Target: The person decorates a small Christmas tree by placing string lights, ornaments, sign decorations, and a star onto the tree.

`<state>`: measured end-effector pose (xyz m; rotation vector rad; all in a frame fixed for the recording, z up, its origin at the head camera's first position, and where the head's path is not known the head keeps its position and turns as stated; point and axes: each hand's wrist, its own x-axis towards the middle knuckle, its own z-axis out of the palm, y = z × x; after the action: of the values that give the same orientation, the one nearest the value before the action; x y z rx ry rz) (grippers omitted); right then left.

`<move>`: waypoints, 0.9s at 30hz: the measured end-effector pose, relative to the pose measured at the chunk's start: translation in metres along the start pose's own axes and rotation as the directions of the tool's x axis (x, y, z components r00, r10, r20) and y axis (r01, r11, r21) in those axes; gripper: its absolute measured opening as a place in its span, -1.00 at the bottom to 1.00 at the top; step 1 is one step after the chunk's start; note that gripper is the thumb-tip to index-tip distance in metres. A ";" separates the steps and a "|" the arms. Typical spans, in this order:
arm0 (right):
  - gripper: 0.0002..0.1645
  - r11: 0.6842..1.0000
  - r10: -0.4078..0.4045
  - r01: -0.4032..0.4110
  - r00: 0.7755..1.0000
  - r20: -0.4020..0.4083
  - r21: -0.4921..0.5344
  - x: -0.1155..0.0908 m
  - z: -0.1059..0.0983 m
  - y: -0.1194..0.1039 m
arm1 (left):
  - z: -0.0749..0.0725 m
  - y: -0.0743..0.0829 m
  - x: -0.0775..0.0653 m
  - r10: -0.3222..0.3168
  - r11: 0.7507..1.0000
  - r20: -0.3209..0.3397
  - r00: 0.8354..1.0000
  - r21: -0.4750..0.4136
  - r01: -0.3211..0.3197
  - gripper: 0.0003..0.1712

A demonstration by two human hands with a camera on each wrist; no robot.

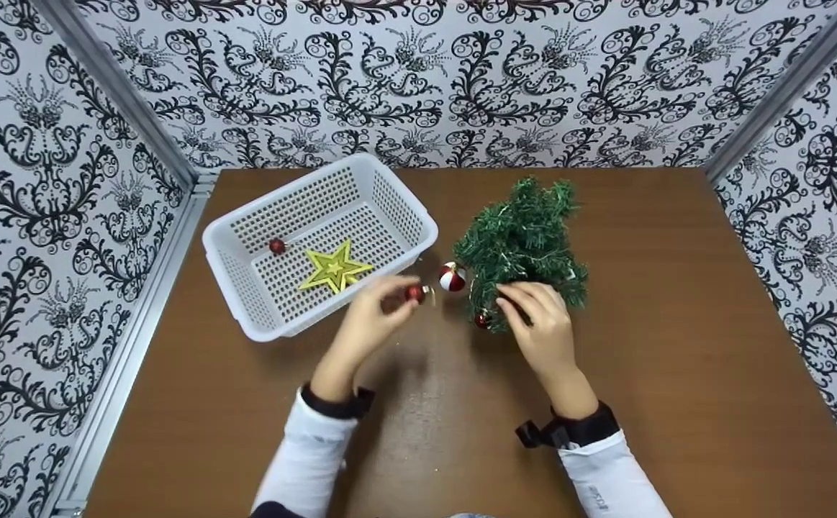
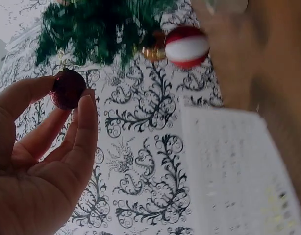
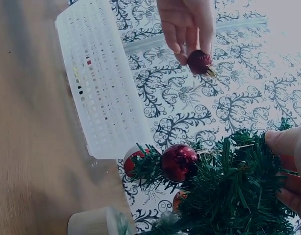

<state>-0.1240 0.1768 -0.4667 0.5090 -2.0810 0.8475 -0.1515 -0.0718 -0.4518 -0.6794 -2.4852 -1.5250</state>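
My left hand (image 1: 371, 313) pinches a dark red bauble (image 2: 68, 89) with a gold cap and loop between thumb and fingertips, in the air between the basket and the tree. A small green artificial Christmas tree (image 1: 519, 230) is on the right. At its near side my right hand (image 1: 549, 331) pinches a branch between thumb and fingers. A shiny red bauble (image 3: 179, 162) hangs on the tree close to that hand. On the tree's left side is a red and white striped bauble (image 1: 452, 277). Foliage partly hides the right fingertips.
A white perforated plastic basket (image 1: 263, 335) stands on the left of the brown table (image 1: 677, 345). Inside lie a yellow star (image 1: 335, 267) and another red bauble (image 1: 277, 247). Patterned walls (image 1: 404, 86) enclose the table. The tree has a pale round base (image 3: 89, 223).
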 end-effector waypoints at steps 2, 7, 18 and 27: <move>-0.75 1.000 -0.002 0.002 1.000 0.000 -0.001 -0.001 0.000 0.000 | 0.009 -0.001 -0.012 -0.023 0.998 0.014 1.000 -0.053 0.023 -0.62; -0.75 1.000 -0.006 0.006 1.000 -0.006 -0.006 -0.001 0.000 0.000 | 0.026 0.003 -0.034 -0.103 0.979 0.069 0.992 -0.168 0.113 -0.63; -0.49 0.995 -0.036 0.058 0.962 -0.272 0.075 -0.012 -0.004 0.011 | 0.022 0.029 -0.040 -0.192 0.956 0.070 0.979 -0.211 0.203 -0.65; -0.10 0.975 0.210 -0.140 0.832 -0.514 0.172 -0.021 -0.026 0.014 | 0.024 0.022 -0.040 -0.195 0.957 0.041 0.980 -0.212 0.199 -0.66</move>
<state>-0.1066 0.2068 -0.4773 0.1184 -1.5791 1.0940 -0.1037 -0.0541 -0.4595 -0.4877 -2.4889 -1.8889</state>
